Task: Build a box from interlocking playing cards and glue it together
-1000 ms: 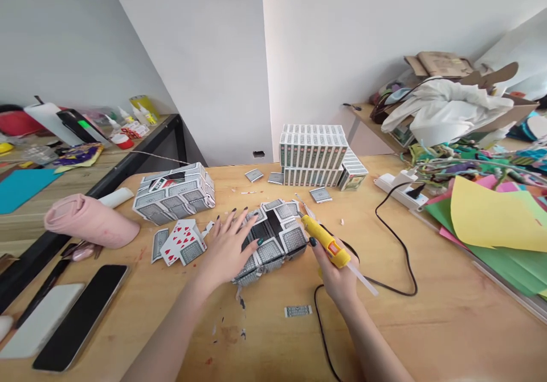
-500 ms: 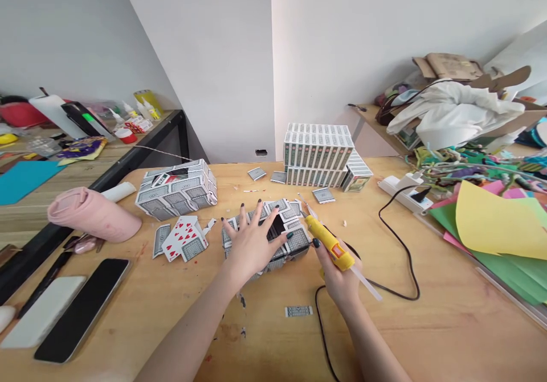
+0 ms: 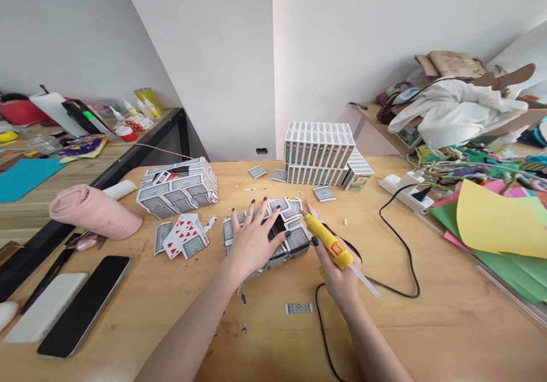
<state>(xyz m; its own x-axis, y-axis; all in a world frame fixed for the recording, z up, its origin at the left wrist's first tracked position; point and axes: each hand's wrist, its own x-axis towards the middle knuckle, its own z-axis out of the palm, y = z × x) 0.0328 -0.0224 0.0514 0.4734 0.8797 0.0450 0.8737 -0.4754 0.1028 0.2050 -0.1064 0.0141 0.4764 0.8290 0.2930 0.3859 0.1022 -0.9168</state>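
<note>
My left hand (image 3: 254,238) lies with spread fingers on top of a box covered in playing cards (image 3: 297,237), beside the dark opening in its top. In my right hand (image 3: 337,265) is a yellow glue gun (image 3: 327,237), gripped by its handle, with a clear glue stick (image 3: 365,281) poking from the rear. The gun's nozzle points at the box's right end; whether it touches cannot be made out. A single strip of card (image 3: 299,308) lies on the table in front of the box.
A second card-covered box (image 3: 177,188) and loose playing cards (image 3: 183,237) are at left. Stacked card packs (image 3: 318,151) stand at the back. The gun's black cord (image 3: 399,231) loops right toward a power strip (image 3: 405,191). A phone (image 3: 85,307) lies front left.
My left hand's fingers have shifted slightly on the box. The glue gun stays near the box's right end, almost unmoved. The whole view has shifted a little.
</note>
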